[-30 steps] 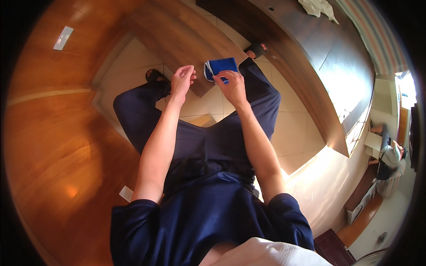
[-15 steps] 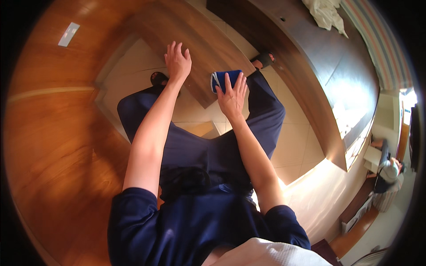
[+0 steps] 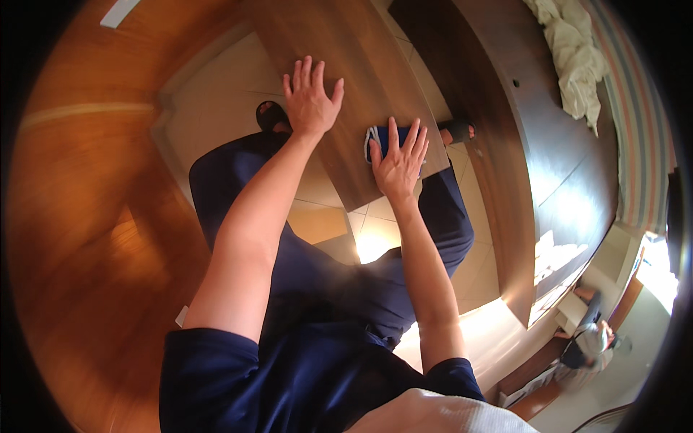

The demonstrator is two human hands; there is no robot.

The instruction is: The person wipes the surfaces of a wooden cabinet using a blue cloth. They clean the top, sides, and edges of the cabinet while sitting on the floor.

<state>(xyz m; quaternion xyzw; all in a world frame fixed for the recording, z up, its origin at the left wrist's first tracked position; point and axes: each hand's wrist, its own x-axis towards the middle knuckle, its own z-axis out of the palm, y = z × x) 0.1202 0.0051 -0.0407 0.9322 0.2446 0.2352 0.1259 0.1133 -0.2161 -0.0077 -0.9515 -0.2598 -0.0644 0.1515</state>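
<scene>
A brown wooden plank (image 3: 368, 79) stretches out in front of me, its near end between my knees. My right hand (image 3: 399, 159) lies flat with fingers spread on a blue cloth (image 3: 373, 137) edged in white, near the plank's right edge and near end. Part of the cloth is hidden under that hand. Further along, by the plank's left edge, my left hand (image 3: 312, 105) is open, fingers apart, with nothing in it. Its palm faces the wood; whether it touches is hard to tell.
A large orange-brown wood panel (image 3: 79, 238) stands on my left. To the right is a dark wooden surface (image 3: 505, 94) with a pale crumpled cloth (image 3: 570, 58) on it. Another person (image 3: 588, 343) is at the lower right. Sandals on my feet flank the plank.
My left hand has moved right, from beside the plank to over its left part, with fingers more spread. The right hand stays on the cloth, covering more of it. The whole view has shifted.
</scene>
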